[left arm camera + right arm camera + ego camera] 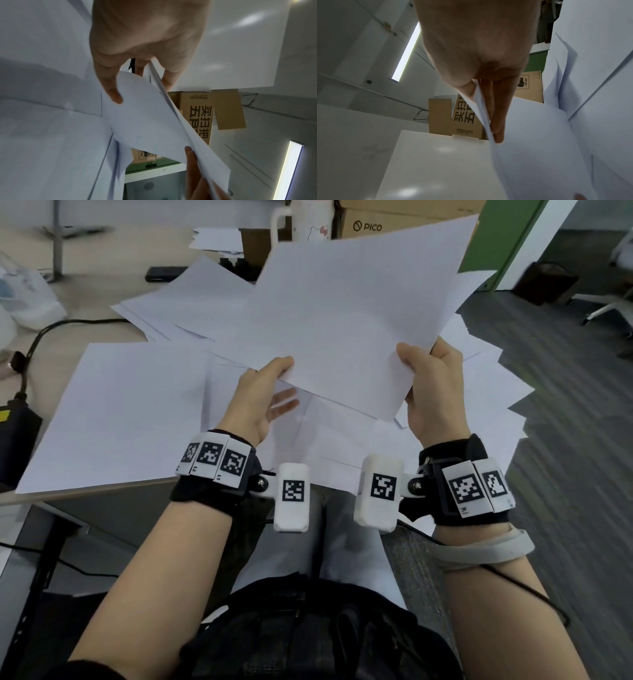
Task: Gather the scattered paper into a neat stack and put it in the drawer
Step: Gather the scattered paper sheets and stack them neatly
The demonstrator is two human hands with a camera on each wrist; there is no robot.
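A thin sheaf of white paper sheets (pixel 346 330) is held tilted above the beige desk (pixel 102 302), its long axis running away from the person. The right hand (pixel 435 392) pinches its near right corner; the left hand (pixel 260 398) pinches the near left edge. More loose white sheets (pixel 126 412) lie beneath, nearest the left hand.

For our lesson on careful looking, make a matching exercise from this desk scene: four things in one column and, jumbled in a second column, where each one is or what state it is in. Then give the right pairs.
Things
1. Held sheets of paper
2. Cardboard box
3. Black cable
4. Loose sheets

Places or states
A. At the far edge of the desk, marked PICO
B. Lying spread out flat on the desk
C. Lifted off the desk, gripped by the left hand and the right hand
D. Trailing over the left side of the desk

Pairs: 1-C, 2-A, 3-D, 4-B
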